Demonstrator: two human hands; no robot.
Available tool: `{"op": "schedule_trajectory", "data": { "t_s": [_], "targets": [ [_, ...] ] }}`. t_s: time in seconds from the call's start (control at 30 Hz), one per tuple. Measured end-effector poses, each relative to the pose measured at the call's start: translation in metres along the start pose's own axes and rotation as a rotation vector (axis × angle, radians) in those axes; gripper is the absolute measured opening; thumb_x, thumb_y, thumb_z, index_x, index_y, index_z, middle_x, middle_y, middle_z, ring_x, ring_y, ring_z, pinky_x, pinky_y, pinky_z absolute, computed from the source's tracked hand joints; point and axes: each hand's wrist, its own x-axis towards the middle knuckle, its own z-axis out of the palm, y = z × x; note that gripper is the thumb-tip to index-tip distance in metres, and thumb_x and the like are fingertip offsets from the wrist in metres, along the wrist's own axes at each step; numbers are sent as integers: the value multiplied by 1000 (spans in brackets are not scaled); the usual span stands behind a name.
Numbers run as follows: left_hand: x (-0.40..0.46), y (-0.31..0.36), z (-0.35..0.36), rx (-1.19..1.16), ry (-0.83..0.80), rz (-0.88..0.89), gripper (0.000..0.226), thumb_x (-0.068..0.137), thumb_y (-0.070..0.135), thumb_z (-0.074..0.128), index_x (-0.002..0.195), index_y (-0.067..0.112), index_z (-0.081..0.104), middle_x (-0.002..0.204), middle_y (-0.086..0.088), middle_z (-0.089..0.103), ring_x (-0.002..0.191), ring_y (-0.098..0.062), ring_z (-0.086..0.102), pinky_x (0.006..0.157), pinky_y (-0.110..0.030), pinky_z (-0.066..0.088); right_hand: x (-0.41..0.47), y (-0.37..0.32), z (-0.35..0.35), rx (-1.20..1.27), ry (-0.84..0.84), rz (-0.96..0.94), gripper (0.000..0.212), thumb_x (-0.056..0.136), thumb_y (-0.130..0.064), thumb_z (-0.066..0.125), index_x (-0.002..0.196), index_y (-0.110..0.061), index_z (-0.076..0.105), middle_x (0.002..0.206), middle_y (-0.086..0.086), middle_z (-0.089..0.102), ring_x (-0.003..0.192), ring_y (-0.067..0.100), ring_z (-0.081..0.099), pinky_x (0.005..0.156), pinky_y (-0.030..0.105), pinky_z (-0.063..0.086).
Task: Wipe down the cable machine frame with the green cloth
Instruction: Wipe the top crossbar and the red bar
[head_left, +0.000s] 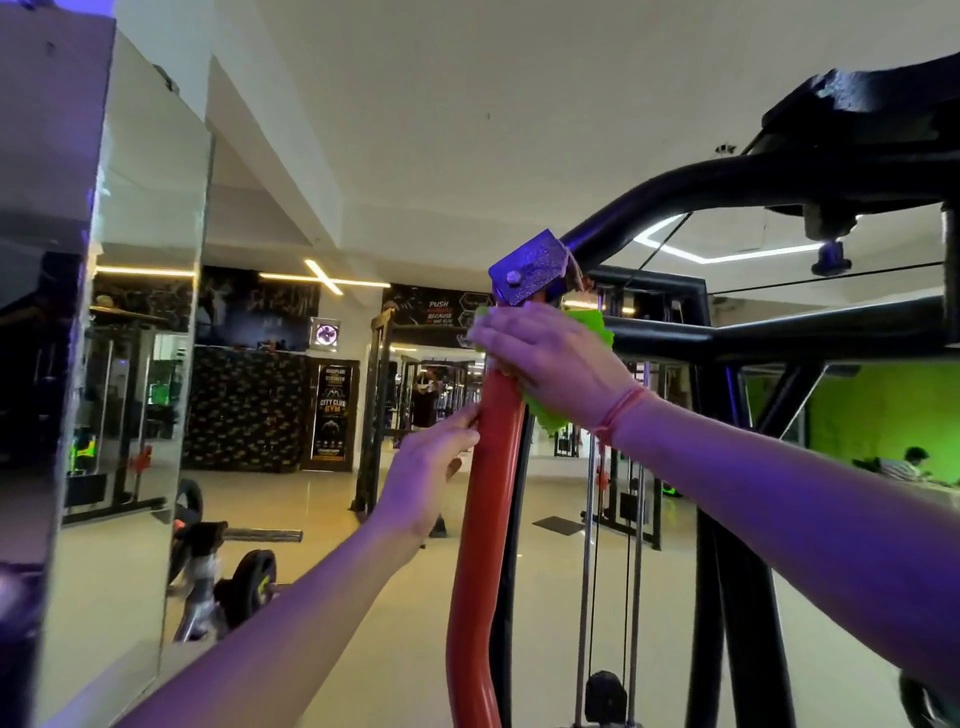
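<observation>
Right hand: the right hand (550, 358) sits just right of centre, fingers curled over the bright green cloth (587, 332) and pressing it against the top of the orange-red painted steel upright tube (483, 499); a thin pink thread band (621, 410) circles the wrist.
Left hand: the left hand (428, 470), at about 7 o'clock from the right hand, grips the same tube lower down, fingertips curled onto its left edge.
Cloth: it shows at 1 o'clock and 5 o'clock of the right hand, wrapped round the tube just under the metal bracket plate with a bolt (530, 270), which looks purple in the light.
Frame: the black tubular cable machine frame (779, 332) runs from the bracket toward 2 o'clock as a curved top bar, with a crossbar toward 3 o'clock and black uprights at 5 o'clock.
Cables: thin steel guide rods and cables (589, 519) hang just right of the red tube.
Surroundings: a mirrored wall panel (135, 312) stands at 9 o'clock; a black weight plate on a barbell (254, 579) lies on the floor at 8 o'clock; a seated person (906, 465) is at 4 o'clock by a green wall.
</observation>
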Motion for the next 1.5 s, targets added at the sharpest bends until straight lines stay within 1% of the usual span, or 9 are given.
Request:
{"op": "schedule_trajectory", "data": {
  "t_s": [0.17, 0.37, 0.53, 0.67, 0.83, 0.97, 1.13, 1.3, 1.5],
  "targets": [
    [-18, -25, -11, -5, -47, -89, 45, 89, 47, 45, 127, 34, 65, 137, 12, 63, 132, -8, 53, 115, -38, 32, -50, -40, 23, 1, -203, -35, 57, 99, -21, 36, 156, -21, 35, 163, -1, 32, 153, 21, 22, 123, 45, 22],
    [-42, -54, -16, -25, 8, -242, 48, 108, 40, 26, 140, 20, 56, 140, 8, 59, 132, -10, 52, 110, -33, 34, -54, -41, 25, -13, -90, 186, 55, 102, -23, 45, 156, -19, 35, 163, 1, 32, 153, 23, 22, 120, 49, 31],
    [-65, -81, -15, -84, 52, -333, 51, 108, 43, 26, 134, 19, 62, 137, 3, 63, 132, -12, 54, 116, -40, 29, -81, -65, 32, -59, -275, -180, 70, 90, -8, 50, 156, -22, 34, 163, 1, 33, 152, 24, 25, 121, 45, 26],
    [-78, -98, -18, -98, 82, -377, 55, 107, 45, 23, 139, 18, 59, 139, 4, 62, 133, -11, 52, 117, -40, 27, -87, -83, 41, -5, -164, 131, 58, 98, -14, 41, 155, -25, 38, 163, -2, 32, 154, 24, 21, 121, 46, 26],
    [-101, -125, -24, -133, 143, -469, 55, 107, 45, 26, 136, 13, 61, 138, -1, 64, 131, -17, 55, 111, -39, 31, -115, -108, 53, -25, -345, -210, 63, 93, -12, 42, 154, -28, 38, 164, -2, 30, 154, 23, 21, 123, 47, 24],
    [-119, -146, -26, -170, 171, -557, 55, 107, 45, 27, 132, 12, 64, 132, -2, 67, 128, -19, 58, 111, -40, 32, -125, -131, 62, 12, -281, 61, 60, 94, -12, 41, 153, -26, 40, 162, -1, 34, 153, 24, 22, 121, 46, 22],
    [-136, -172, -25, -265, 182, -659, 58, 106, 48, 27, 135, 10, 60, 139, -6, 62, 131, -24, 55, 110, -41, 31, -177, -166, 77, 139, -474, -265, 68, 89, -3, 48, 152, -26, 42, 160, -2, 38, 151, 22, 28, 120, 44, 25],
    [-154, -191, -24, -341, 151, -719, 61, 106, 49, 25, 136, 8, 58, 140, -6, 61, 129, -24, 56, 116, -43, 29, -202, -191, 87, 232, -449, -26, 74, 83, 1, 50, 151, -26, 44, 160, -6, 37, 153, 20, 24, 119, 44, 28],
    [-171, -212, -34, -443, 148, -773, 64, 106, 50, 23, 139, 7, 56, 137, -7, 63, 129, -22, 56, 118, -42, 27, -253, -224, 93, 415, -560, -107, 58, 92, -6, 43, 146, -24, 53, 157, -5, 43, 150, 20, 31, 119, 45, 33]
  ]
}}
